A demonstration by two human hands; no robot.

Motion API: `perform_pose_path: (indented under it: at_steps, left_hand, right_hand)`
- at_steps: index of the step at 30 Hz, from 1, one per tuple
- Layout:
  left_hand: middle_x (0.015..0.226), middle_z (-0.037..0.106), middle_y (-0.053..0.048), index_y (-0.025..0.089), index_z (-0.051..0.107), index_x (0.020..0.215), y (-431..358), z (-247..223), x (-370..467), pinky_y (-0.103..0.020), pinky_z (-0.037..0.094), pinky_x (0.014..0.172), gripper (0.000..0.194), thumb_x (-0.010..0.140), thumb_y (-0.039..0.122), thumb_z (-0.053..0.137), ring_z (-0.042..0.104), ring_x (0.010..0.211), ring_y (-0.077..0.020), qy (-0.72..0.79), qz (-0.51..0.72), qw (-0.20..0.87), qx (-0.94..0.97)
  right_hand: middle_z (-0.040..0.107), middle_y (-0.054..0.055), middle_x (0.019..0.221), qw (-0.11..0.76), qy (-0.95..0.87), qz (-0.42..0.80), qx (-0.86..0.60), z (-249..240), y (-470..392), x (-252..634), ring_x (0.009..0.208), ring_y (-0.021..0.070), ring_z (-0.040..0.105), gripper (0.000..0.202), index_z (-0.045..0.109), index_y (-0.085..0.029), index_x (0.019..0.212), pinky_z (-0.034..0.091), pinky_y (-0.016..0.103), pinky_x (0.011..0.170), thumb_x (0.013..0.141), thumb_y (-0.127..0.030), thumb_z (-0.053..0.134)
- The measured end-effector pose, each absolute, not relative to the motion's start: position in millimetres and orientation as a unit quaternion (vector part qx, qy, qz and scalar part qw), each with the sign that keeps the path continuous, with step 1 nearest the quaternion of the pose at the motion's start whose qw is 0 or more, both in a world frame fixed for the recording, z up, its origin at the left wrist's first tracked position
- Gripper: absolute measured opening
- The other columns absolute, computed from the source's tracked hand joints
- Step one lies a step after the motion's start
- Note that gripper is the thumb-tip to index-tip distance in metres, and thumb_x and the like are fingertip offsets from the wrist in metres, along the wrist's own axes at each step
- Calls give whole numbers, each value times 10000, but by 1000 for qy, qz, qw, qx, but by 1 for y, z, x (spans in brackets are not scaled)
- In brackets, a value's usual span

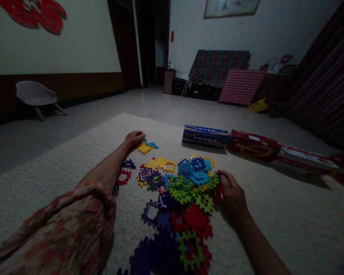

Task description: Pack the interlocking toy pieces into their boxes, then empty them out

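Note:
Far out on the mat, my left hand (134, 138) is closed over toothed plastic building pieces; a bit of red and blue shows at its fingertips. A yellow toothed piece (144, 147) and a light blue piece (152, 144) lie against those fingers. At the right edge of the pile rests my right hand (232, 191), fingers curled in, next to a red piece (217, 194); what they grip is hidden. Between the hands lie heaped green pieces (180, 189), blue pieces (199, 177), red pieces (196, 219) and dark purple pieces (163, 248).
A pale textured mat (74, 156) lies under everything. Beyond the pile stand a blue box (205, 136), a red box (252, 145) and a white-topped box (306, 159) in a row. A small chair (36, 93) is at far left, and a yellow object (258, 105) lies on the floor.

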State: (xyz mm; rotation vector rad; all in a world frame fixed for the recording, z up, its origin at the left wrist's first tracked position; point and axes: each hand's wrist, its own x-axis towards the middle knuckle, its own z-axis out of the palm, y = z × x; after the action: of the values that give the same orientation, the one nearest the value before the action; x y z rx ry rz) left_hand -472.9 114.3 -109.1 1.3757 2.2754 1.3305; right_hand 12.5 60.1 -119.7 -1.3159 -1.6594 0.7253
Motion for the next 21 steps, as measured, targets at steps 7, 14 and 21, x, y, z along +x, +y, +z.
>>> perform_pose_path:
  at_steps: [7, 14, 21]
  left_hand:
    - [1022, 806, -92, 187, 796, 959, 111, -114, -399, -342, 550, 908, 372, 722, 471, 750, 713, 1011, -272, 729, 439, 169, 498]
    - [1051, 798, -112, 158, 791, 1029, 117, -113, -317, -325, 546, 870, 407, 805, 472, 664, 716, 1011, -269, 702, 439, 217, 518]
    - [940, 800, -51, 171, 804, 976, 121, -87, -271, -347, 551, 902, 504, 796, 616, 650, 711, 987, -266, 669, 413, 253, 563]
  right_hand:
    - [740, 146, 1164, 448, -685, 307, -486, -121, 62, 12, 1080, 300, 665, 558, 713, -168, 1134, 499, 434, 985, 876, -601, 475]
    - [745, 148, 1148, 458, -682, 312, -476, -122, 61, 11, 1068, 296, 669, 550, 723, -165, 1124, 501, 416, 968, 896, -586, 451]
    - [735, 157, 1189, 458, -688, 307, -472, -124, 67, 12, 1091, 302, 656, 580, 725, -158, 1126, 482, 428, 1007, 869, -596, 445]
